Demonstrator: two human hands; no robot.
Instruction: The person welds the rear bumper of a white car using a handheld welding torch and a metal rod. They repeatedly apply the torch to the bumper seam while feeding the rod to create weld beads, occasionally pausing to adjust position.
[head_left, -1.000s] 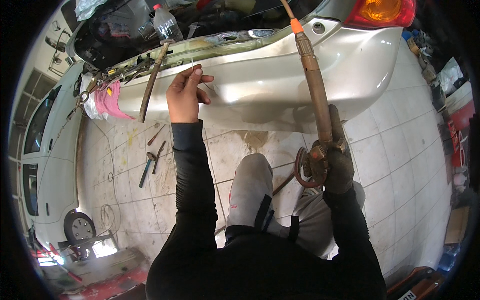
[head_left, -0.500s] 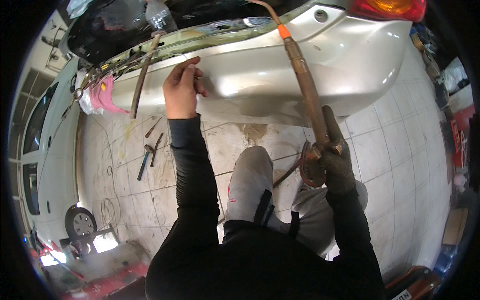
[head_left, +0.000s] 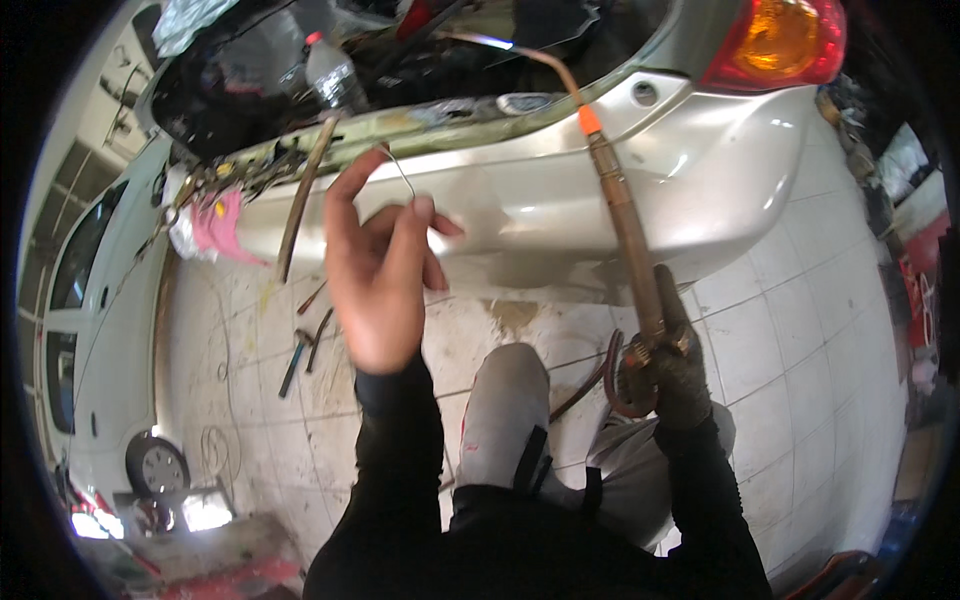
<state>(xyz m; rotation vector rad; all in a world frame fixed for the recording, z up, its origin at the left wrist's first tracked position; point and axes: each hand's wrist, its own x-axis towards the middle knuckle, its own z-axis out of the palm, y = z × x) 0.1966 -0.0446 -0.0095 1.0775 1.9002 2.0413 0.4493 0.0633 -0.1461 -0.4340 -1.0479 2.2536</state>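
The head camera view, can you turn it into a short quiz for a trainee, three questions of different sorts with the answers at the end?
1. Multiple choice: what colour is the smooth collar near the bent end of the long brown metal torch?
A. Blue
B. Orange
C. Green

2. True or false: the bare left hand is gripping that torch.

3. Fill in the blank: between its fingers, the left hand holds a thin, pale, bent ____.

Key:
1. B, orange.
2. False; the right hand, in a dark fabric glove, grips it.
3. Wire.
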